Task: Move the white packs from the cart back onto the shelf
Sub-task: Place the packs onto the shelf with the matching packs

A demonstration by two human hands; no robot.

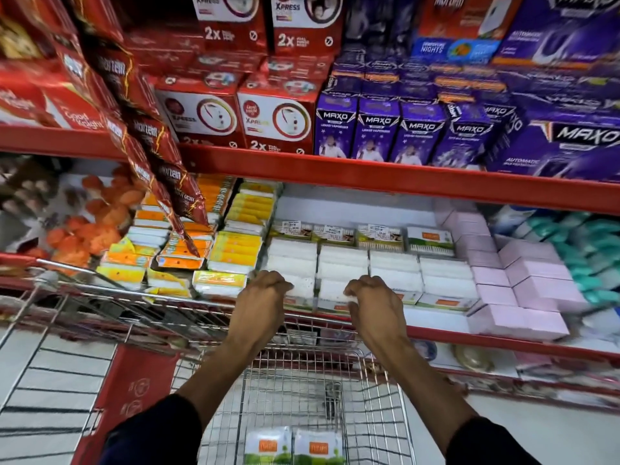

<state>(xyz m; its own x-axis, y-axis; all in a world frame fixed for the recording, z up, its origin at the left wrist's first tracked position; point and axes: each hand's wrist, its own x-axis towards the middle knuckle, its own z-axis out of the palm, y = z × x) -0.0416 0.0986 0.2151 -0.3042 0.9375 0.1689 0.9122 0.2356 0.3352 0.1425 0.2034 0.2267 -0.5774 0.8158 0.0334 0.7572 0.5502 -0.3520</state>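
Observation:
Rows of white packs (342, 263) with orange labels lie on the middle shelf (436, 322), straight ahead. My left hand (265, 293) is curled over the front of the left white stack (302, 286). My right hand (372, 297) grips the front of the neighbouring stack (330, 290). Both hands reach over the wire cart (302, 380). Two white packs (295, 444) with orange and green labels lie in the cart's bottom, near the lower edge of the view.
Yellow and orange packs (235, 250) sit left of the white ones, pink boxes (523, 283) to the right. A red shelf edge (402, 177) runs overhead with purple boxes (379, 132) and red boxes (278, 115). Red sachet strips (157, 152) hang at left.

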